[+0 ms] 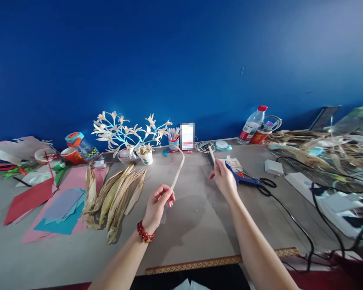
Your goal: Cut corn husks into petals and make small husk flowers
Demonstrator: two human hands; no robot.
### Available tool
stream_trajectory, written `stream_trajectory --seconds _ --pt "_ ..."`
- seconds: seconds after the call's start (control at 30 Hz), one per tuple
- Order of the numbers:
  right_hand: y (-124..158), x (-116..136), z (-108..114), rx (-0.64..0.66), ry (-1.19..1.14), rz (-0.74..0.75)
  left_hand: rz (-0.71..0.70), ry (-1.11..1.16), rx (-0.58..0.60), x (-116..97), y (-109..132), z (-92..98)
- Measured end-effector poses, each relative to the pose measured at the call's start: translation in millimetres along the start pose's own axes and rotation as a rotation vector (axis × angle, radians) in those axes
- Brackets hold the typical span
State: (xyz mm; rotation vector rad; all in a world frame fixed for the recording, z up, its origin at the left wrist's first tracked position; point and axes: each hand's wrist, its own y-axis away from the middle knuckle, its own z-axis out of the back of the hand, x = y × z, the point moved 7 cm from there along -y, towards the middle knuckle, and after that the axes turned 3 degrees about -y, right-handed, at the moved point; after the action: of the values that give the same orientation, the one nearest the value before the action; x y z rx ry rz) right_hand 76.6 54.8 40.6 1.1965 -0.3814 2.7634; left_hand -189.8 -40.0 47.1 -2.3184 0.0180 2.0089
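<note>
Where husk strip arches over table centre, I log left hand pinching lower end. Right hand, at 3 o'clock of strip, grips thin stick. Husk pile at 9 o'clock. Blue glue gun, scissors just beyond right hand.

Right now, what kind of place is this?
Probably a craft table: dried husks lie beside coloured paper sheets, with a blue glue gun and a finished husk flower branch.
</note>
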Motion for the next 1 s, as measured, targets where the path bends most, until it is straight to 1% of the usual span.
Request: stream_trajectory --seconds 0.07,0.1,0.17,0.23,0.27,0.3,0.37,0.4,0.43,0.5,0.57,0.67,0.73,0.8,0.83,0.87,0.93,1.0 --pt "4 7 -18 0.157 0.123 0.048 -0.016 -0.009 -0.022 -2 -1 0.8" --pt "6 13 -24 0.2 0.18 0.081 -0.02 -0.012 -0.031 -2 -2 1.3" --pt "13 31 -27 0.185 0.213 0.191 -0.013 -0.012 -0.048 -1 -2 2.3" --pt "23 56 -21 0.133 0.127 0.344 0.012 -0.004 -0.063 4 -2 3.3" --pt "32 70 -20 0.142 0.025 0.418 0.029 0.005 -0.066 8 -2 3.4" --pt "40 80 -21 0.176 -0.009 0.45 0.049 0.015 -0.069 12 -2 3.3" --pt "59 98 -27 0.249 -0.057 0.476 0.08 0.045 -0.063 21 -2 2.1" --pt "69 105 -34 0.352 -0.153 0.474 0.09 0.059 -0.054 24 -2 1.1" --pt "77 111 -39 0.411 -0.22 0.464 0.09 0.067 -0.045 26 -2 0.1" --pt "87 116 -43 0.423 -0.29 0.429 0.078 0.04 -0.015 25 -3 -2.3" --pt "92 118 -43 0.395 -0.294 0.423 0.068 -0.046 0.024 20 -3 -5.1" --pt "96 124 -44 0.411 -0.286 0.487 0.054 -0.168 0.045 13 -3 -6.8" --pt "96 128 -42 0.428 -0.296 0.518 0.031 -0.195 0.047 11 -3 -7.1" --pt "91 128 -32 0.422 -0.288 0.53 0.027 -0.165 0.047 13 -4 -6.4" --pt "85 124 -22 0.395 -0.262 0.529 0.04 -0.133 0.042 15 -4 -5.3" --pt "76 116 -8 0.341 -0.227 0.517 0.06 -0.093 0.03 18 -4 -3.4" --pt "50 84 37 0.093 -0.11 0.407 0.108 -0.007 -0.01 23 -4 1.7" --pt "25 37 86 -0.089 -0.022 0.295 0.145 0.053 -0.044 26 -5 5.8"
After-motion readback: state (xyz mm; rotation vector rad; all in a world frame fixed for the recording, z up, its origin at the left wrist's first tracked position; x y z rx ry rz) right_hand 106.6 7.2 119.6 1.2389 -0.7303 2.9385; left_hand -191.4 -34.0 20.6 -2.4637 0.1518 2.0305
